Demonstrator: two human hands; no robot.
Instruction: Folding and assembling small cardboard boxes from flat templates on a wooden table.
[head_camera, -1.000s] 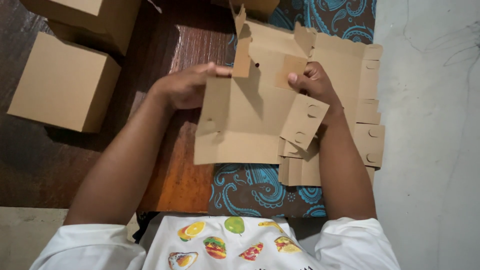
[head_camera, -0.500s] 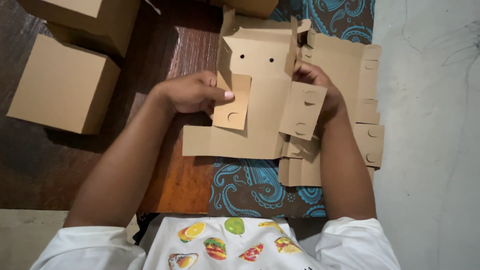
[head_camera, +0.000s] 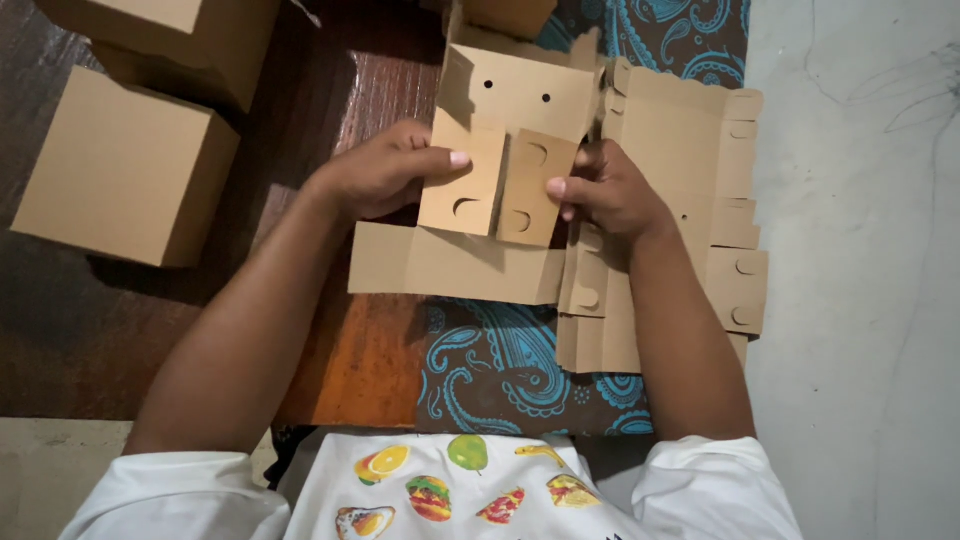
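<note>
left hand (head_camera: 385, 175) pinches the left flap and right hand (head_camera: 605, 190) the right flap of a flat brown cardboard box blank (head_camera: 515, 100), folding both inward so they meet at centre. blank lies half-folded over a stack of flat blanks (head_camera: 700, 180) on the patterned cloth (head_camera: 500, 370); die-cut, with half-moon slots and two small holes. assembled boxes (head_camera: 120, 170) sit left on the wooden surface (head_camera: 340, 370).

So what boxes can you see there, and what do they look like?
Flat box: plain brown cardboard, half folded, between the left hand and right hand, each pressing a flap inward.
Flat stack: unfolded brown cardboard sheets with tabs, under the right arm on the blue patterned cloth.
Folded box: brown cube, far left on the wooden table.
Second box: brown, top left, partly out of view.
</note>
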